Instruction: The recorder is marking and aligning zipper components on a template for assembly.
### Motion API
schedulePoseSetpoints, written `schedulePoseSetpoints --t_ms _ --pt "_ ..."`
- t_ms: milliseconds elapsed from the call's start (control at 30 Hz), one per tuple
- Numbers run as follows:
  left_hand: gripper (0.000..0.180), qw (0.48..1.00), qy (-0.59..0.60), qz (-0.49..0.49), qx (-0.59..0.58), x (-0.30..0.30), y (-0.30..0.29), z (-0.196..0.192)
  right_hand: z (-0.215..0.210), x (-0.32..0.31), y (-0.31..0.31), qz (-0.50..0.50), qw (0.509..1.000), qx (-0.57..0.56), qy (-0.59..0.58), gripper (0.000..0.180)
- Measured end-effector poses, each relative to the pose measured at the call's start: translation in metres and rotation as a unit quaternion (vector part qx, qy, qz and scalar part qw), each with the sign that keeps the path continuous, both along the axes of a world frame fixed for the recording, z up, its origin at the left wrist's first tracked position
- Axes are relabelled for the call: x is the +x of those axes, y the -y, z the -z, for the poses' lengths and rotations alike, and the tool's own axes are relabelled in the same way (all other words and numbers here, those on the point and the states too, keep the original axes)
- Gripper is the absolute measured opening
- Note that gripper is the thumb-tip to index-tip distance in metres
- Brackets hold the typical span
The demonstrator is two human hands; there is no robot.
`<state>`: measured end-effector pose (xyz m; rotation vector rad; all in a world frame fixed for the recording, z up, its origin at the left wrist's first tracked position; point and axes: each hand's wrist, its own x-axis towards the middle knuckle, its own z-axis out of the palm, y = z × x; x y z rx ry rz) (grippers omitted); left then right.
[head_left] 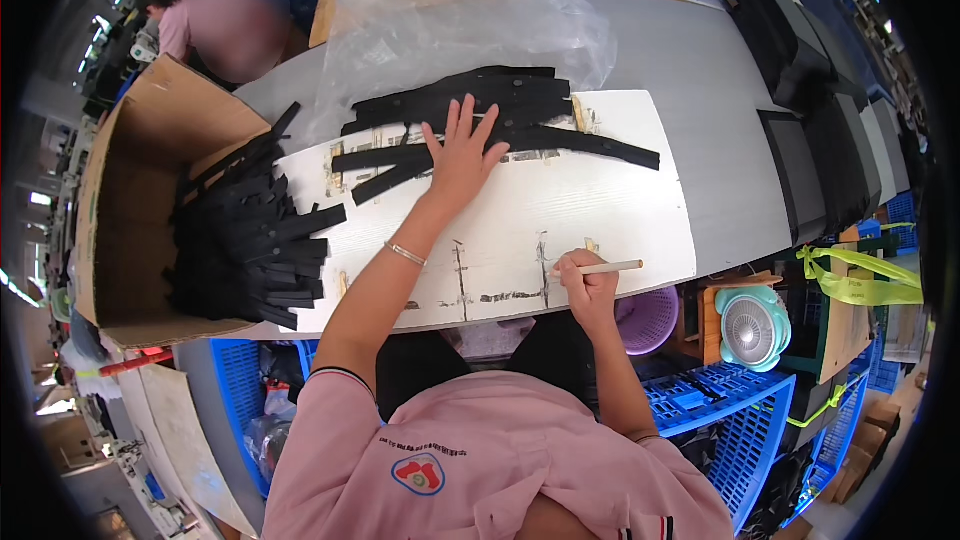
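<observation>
My left hand (464,158) lies with spread fingers on several black fabric strips (525,100) laid across the far part of a white board (620,210). Two loose strips, one a long black strip (610,147), stick out on either side of that hand. My right hand (588,285) grips a slim pale pencil-like stick (622,267) near the board's front edge; its tip is hidden by the fingers. Dark marked lines and bits of yellowish tape show on the board around both hands.
To the left, a cardboard box (135,190) lies open, with a heap of black strips (250,250) spilling onto the board. Clear plastic sheeting (470,10) covers the far side. Black padded pieces (790,50) stand right, above a teal fan (753,328) and purple basket (648,322).
</observation>
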<state>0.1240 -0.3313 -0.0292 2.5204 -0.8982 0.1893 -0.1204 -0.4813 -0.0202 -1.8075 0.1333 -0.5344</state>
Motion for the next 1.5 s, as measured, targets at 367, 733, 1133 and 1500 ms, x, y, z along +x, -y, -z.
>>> schedulePoseSetpoints --t_ms 367,733,1133,1500 --pt "0.057 0.99 0.048 -0.036 -0.13 0.013 0.004 -0.01 0.004 0.003 -0.004 0.006 1.0 0.021 -0.007 0.021" --pt "0.047 0.987 0.054 -0.151 -0.016 -0.107 -0.217 -0.021 -0.002 0.001 -0.004 0.036 0.997 0.045 -0.059 0.02" --pt "0.018 0.969 0.057 -0.236 -0.046 -0.087 -0.28 -0.04 -0.009 0.004 -0.009 0.072 0.99 0.069 -0.103 0.021" --pt "0.03 0.993 0.008 0.007 -0.119 -0.166 -0.124 -0.02 -0.021 0.005 -0.03 0.087 0.996 -0.013 -0.028 0.018"
